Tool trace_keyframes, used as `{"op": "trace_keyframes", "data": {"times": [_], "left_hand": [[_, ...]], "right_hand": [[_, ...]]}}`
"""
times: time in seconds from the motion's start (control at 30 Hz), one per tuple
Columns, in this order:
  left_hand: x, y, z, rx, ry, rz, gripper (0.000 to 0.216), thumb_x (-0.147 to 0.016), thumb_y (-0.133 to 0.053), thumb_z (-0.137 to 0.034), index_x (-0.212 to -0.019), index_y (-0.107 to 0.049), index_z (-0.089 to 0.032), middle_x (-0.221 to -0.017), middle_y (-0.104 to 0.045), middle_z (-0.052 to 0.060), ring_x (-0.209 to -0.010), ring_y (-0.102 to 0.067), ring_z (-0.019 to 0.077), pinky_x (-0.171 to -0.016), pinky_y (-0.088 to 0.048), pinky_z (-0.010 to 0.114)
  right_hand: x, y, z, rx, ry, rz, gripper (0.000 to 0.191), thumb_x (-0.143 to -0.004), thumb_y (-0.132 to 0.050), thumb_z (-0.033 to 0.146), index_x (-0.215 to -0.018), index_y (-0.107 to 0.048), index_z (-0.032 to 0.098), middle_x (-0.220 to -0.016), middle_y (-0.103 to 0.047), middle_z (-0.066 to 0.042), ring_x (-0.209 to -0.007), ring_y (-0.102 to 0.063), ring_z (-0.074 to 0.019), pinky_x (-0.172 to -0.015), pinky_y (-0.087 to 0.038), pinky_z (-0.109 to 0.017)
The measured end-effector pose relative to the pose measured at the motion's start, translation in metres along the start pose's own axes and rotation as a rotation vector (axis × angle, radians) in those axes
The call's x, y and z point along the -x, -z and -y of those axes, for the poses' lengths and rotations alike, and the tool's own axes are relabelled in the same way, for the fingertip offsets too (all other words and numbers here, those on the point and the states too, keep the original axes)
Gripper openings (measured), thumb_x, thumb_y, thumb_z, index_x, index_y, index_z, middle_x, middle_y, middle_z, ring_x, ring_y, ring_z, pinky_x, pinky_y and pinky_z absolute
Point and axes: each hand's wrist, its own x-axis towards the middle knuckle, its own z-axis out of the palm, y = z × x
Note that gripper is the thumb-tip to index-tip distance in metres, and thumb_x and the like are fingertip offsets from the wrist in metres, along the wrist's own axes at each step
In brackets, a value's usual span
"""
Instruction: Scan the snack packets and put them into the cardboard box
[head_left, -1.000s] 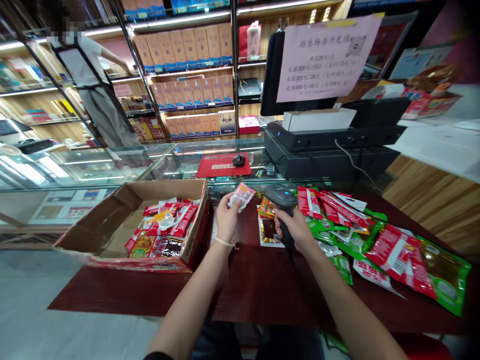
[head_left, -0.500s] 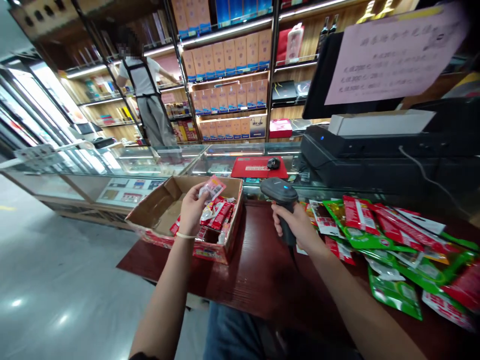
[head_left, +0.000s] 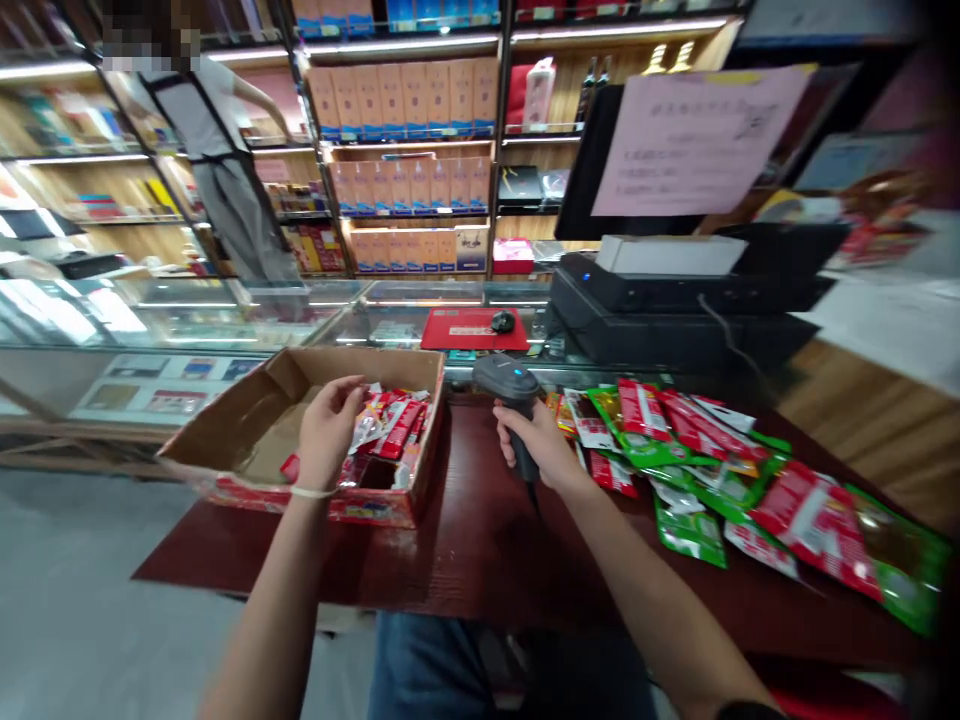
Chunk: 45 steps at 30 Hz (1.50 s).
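Brown cardboard forms the open box [head_left: 390,368] that your left hand [head_left: 330,425] reaches over. Your left forearm rises steeply from the lower left; the wrist, wearing 1 pale band [head_left: 313,492], lies above the near rim, and the fingers curl loosely toward the thumb beside the packets in the box [head_left: 397,430]. You keep only a small gap between those fingertips, and I cannot tell whether they have hold of anything.

Your right forearm slants in from the lower right. Your right hand [head_left: 544,445] wraps firmly round the handle of 1 black scanner [head_left: 506,378], held up over the dark red table [head_left: 465,530], its head aimed away from you and leftward, 1 cord [head_left: 533,497] hanging below.

You have 1 box, left of the scanner, and 1 heap of red and green packets [head_left: 688,530] to its right; both lots overlap too much to count. Beyond sit 1 red mat [head_left: 457,330], 1 mouse [head_left: 502,322] and 1 monitor [head_left: 589,195] bearing 1 pink sheet [head_left: 690,150].
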Motion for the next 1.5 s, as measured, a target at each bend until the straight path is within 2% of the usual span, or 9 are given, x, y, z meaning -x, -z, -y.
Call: {"op": "trace_keyframes", "data": {"times": [0.2,0.4,0.6,0.73,1.0,1.13,1.23,1.37,1.5], "left_hand": [[0.025,-0.052,-0.031,-0.103,-0.141,0.154,0.033,-0.083,-0.061,-0.04,-0.107,-0.066,-0.017,-0.102,-0.07,0.008,-0.094,-0.066,0.0201,-0.09,-0.051,0.037],[0.058,-0.14,-0.052,-0.091,-0.251,0.397,0.029,-0.086,-0.058,-0.038,-0.108,-0.066,-0.021,-0.105,-0.07,0.006,-0.095,-0.065,0.02,-0.09,-0.049,0.034],[0.088,-0.242,-0.037,0.097,-0.12,0.684,0.026,-0.084,-0.06,-0.037,-0.101,-0.067,-0.019,-0.099,-0.071,0.007,-0.09,-0.066,0.019,-0.083,-0.051,0.031],[0.104,-0.3,-0.025,0.102,-0.064,0.786,0.024,-0.083,-0.059,-0.034,-0.099,-0.067,-0.018,-0.098,-0.072,0.007,-0.088,-0.066,0.0191,-0.081,-0.051,0.031],[0.108,-0.388,0.006,-0.209,-0.196,0.729,0.042,-0.079,-0.064,-0.045,-0.109,-0.065,-0.015,-0.116,-0.066,0.015,-0.112,-0.058,0.0283,-0.099,-0.041,0.041],[0.107,-0.409,0.024,-0.288,-0.084,0.734,0.066,-0.057,-0.082,-0.036,-0.115,-0.06,-0.012,-0.116,-0.064,0.021,-0.112,-0.057,0.0353,-0.097,-0.04,0.044],[0.104,-0.409,0.036,-0.134,0.022,0.764,0.045,-0.056,-0.081,-0.026,-0.097,-0.064,-0.016,-0.096,-0.069,0.014,-0.091,-0.064,0.0305,-0.086,-0.045,0.039],[0.098,-0.39,0.051,-0.011,0.135,0.705,0.024,-0.061,-0.076,-0.023,-0.081,-0.063,-0.019,-0.076,-0.067,0.006,-0.076,-0.063,0.0242,-0.078,-0.046,0.035],[0.092,-0.352,0.067,0.055,0.174,0.644,0.023,-0.071,-0.068,-0.031,-0.089,-0.062,-0.018,-0.083,-0.066,0.006,-0.072,-0.06,0.0195,-0.068,-0.048,0.03]], "right_hand": [[0.021,0.043,0.018,0.016,0.024,-0.088,0.029,-0.079,-0.068,0.042,-0.091,-0.052,0.022,-0.053,-0.052,0.009,-0.035,-0.045,-0.0086,-0.032,-0.038,-0.019],[0.055,0.103,0.031,0.025,0.045,-0.272,0.031,-0.076,-0.07,0.044,-0.089,-0.05,0.023,-0.054,-0.053,0.009,-0.035,-0.045,-0.0087,-0.032,-0.04,-0.02],[0.096,0.169,0.039,0.061,0.067,-0.471,0.031,-0.076,-0.07,0.045,-0.082,-0.05,0.022,-0.055,-0.053,0.007,-0.035,-0.046,-0.0089,-0.032,-0.039,-0.021],[0.117,0.204,0.041,0.051,0.085,-0.556,0.033,-0.076,-0.071,0.045,-0.08,-0.048,0.022,-0.055,-0.053,0.007,-0.036,-0.046,-0.0088,-0.032,-0.039,-0.021],[0.131,0.238,0.036,0.039,0.095,-0.613,0.036,-0.075,-0.072,0.048,-0.079,-0.046,0.023,-0.055,-0.052,0.007,-0.035,-0.045,-0.0084,-0.032,-0.038,-0.02],[0.132,0.242,0.032,0.046,0.088,-0.61,0.034,-0.077,-0.07,0.047,-0.08,-0.047,0.022,-0.057,-0.053,0.007,-0.037,-0.046,-0.0084,-0.032,-0.039,-0.02],[0.13,0.241,0.031,0.039,0.062,-0.608,0.033,-0.077,-0.07,0.047,-0.085,-0.048,0.023,-0.057,-0.052,0.007,-0.037,-0.045,-0.0089,-0.033,-0.04,-0.021],[0.122,0.231,0.029,0.038,0.018,-0.569,0.036,-0.074,-0.071,0.049,-0.083,-0.047,0.023,-0.056,-0.052,0.007,-0.037,-0.045,-0.009,-0.033,-0.039,-0.021],[0.108,0.212,0.03,0.032,0.013,-0.54,0.036,-0.074,-0.072,0.046,-0.085,-0.047,0.023,-0.054,-0.052,0.008,-0.036,-0.045,-0.0085,-0.032,-0.038,-0.02]]}}
